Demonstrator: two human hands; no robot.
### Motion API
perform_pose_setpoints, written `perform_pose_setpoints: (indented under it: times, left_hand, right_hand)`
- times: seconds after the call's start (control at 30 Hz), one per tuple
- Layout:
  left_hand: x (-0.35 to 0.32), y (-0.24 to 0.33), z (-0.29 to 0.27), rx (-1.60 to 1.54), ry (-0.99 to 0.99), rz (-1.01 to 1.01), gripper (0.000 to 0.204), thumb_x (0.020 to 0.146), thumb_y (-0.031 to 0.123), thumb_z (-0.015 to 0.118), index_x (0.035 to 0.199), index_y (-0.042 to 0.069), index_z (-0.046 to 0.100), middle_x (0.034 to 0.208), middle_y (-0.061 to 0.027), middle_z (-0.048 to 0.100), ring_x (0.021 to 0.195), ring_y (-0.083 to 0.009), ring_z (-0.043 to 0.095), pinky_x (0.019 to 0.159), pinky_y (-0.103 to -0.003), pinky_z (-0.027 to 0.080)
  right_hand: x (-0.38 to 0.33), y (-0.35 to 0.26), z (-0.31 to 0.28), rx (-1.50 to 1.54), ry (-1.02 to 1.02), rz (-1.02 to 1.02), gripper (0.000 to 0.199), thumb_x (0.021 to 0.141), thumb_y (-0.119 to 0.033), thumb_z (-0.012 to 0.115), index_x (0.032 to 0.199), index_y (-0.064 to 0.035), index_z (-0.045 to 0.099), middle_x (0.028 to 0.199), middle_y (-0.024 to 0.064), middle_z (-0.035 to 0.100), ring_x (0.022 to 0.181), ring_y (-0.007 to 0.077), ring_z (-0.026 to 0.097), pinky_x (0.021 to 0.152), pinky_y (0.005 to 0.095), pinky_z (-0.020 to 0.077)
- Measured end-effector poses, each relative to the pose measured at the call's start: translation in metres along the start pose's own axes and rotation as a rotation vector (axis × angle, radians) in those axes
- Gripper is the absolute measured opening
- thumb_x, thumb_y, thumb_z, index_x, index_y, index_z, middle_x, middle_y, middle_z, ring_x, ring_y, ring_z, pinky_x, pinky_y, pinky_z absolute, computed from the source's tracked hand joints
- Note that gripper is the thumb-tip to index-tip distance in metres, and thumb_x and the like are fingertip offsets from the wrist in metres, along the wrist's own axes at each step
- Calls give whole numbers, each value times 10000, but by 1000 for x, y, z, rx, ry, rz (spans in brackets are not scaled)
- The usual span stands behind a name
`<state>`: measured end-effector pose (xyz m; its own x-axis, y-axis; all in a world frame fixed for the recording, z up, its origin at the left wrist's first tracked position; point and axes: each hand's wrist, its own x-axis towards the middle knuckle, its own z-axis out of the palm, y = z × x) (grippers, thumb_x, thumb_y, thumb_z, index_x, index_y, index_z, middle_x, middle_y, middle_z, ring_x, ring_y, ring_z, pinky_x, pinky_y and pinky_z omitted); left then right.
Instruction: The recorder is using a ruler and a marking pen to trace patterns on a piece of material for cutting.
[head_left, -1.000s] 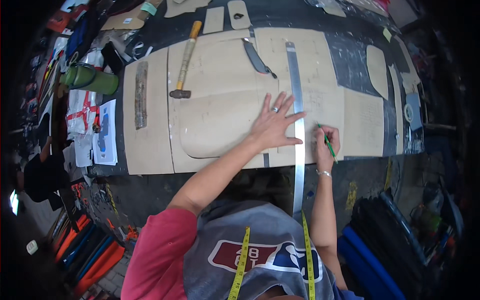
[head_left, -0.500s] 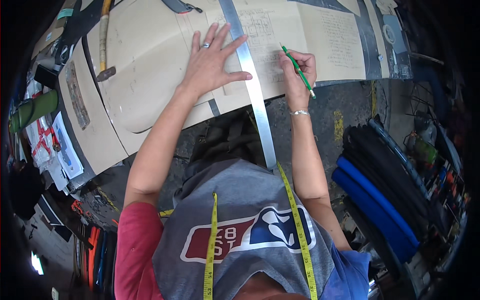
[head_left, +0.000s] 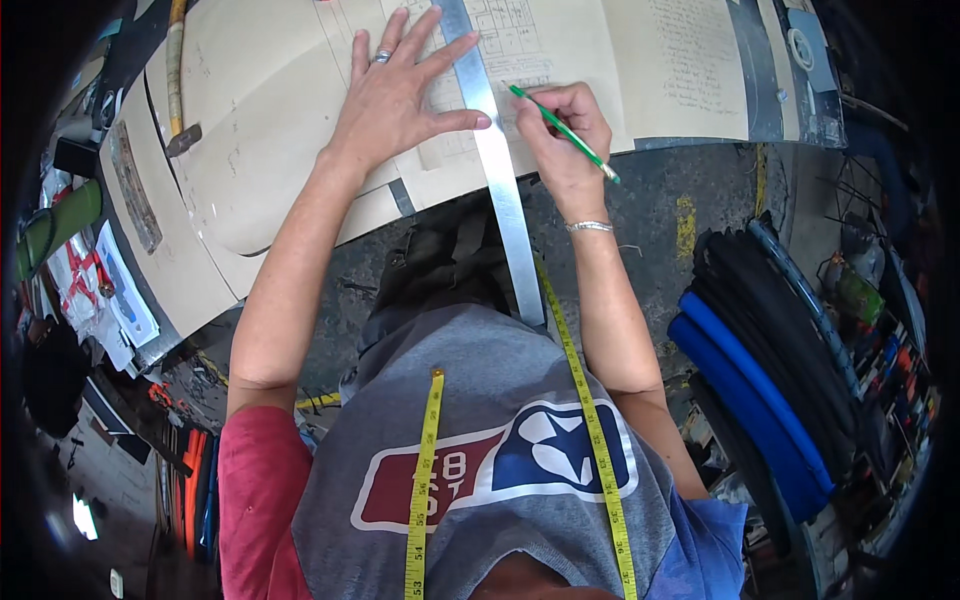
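My left hand [head_left: 398, 92] lies flat with its fingers spread over a long metal ruler [head_left: 492, 140], thumb and index fingertip resting on the metal. The ruler runs across brown pattern paper [head_left: 275, 140] and sticks out past the table edge toward my body. Between the fingers of my right hand [head_left: 566, 130] is a green pencil [head_left: 570, 137], its tip at the paper just right of the ruler. Drawn boxes and handwriting [head_left: 510, 30] cover the paper around there. A yellow measuring tape [head_left: 588, 390] hangs around my neck.
A hammer [head_left: 178, 100] lies on the left of the table, near a worn wooden strip [head_left: 138, 190]. Rolls of black and blue material [head_left: 750, 390] stand on the right below the table. A roll of tape [head_left: 800, 48] sits at the far right.
The view has shifted, so the table sits higher in the picture. My right hand has brought the pencil tip closer to the ruler's edge; my left hand stays on the ruler.
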<state>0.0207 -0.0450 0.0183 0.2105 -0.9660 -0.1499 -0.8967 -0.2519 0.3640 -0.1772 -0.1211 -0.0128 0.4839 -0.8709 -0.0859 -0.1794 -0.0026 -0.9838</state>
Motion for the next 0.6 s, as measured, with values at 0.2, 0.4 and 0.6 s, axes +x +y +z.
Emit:
perform_pose_setpoints:
  times: [0.2,0.4,0.6]
  left_hand:
    - [2,3,-4,14,-27,-23,992,740,758,728,1540,215,505,1646,-250,299,1546,-486,188,1235,-682,97]
    - [2,3,-4,27,-44,-24,1001,745,769,713,1553,223,487,1650,-245,291,1545,-486,188,1233,-687,102]
    - [3,3,-7,49,-69,-23,1011,746,777,706,1564,232,470,1664,-236,269,1551,-480,174,1235,-685,102]
  right_hand:
    - [5,11,10,-161,17,-214,157,890,-43,765,832,-9,623,821,28,700,763,62,618,713,241,534]
    - [7,10,10,-282,-7,-274,157,887,-65,770,843,-5,632,797,40,704,758,72,636,711,243,539]
    - [6,7,8,-356,-55,-236,138,892,-47,744,838,-4,625,820,47,711,769,78,640,718,254,544]
